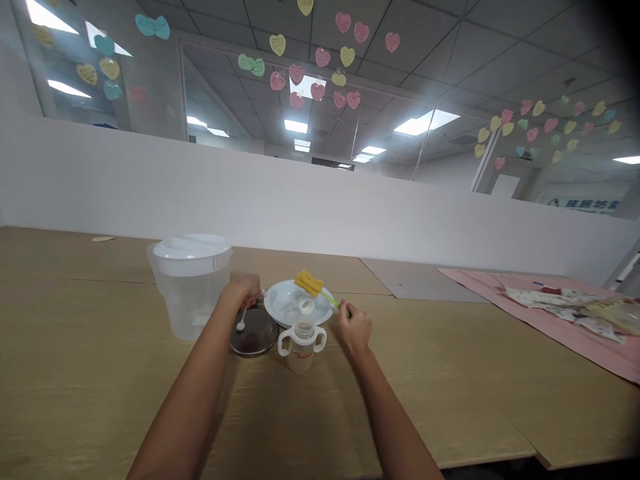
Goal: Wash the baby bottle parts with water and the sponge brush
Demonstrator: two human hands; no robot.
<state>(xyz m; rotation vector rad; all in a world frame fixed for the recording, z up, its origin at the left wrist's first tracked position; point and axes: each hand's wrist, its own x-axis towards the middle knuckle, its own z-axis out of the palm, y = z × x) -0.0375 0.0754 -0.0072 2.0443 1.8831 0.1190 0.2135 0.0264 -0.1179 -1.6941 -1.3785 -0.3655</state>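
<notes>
My right hand [356,327] is closed round the green handle of a bottle brush [310,283], whose yellow sponge head rests over the white bowl [273,307]. In the bowl lie a small white ring-shaped cap [305,306] and a clear piece I cannot make out. My left hand [243,291] is closed above a dark round tray [256,333], close to the bowl's rim. From its fingers hangs a thin white stem with a round end [241,326]. In front of the bowl, a two-handled baby bottle [301,347] stands upright without a lid.
A lidded clear plastic bucket [190,293] of water stands left of my left hand. On the far right, a pink cloth [540,313] carries papers and packets. A grey sheet [420,280] lies at the back. The white wall [300,207] bounds the wooden table [425,387].
</notes>
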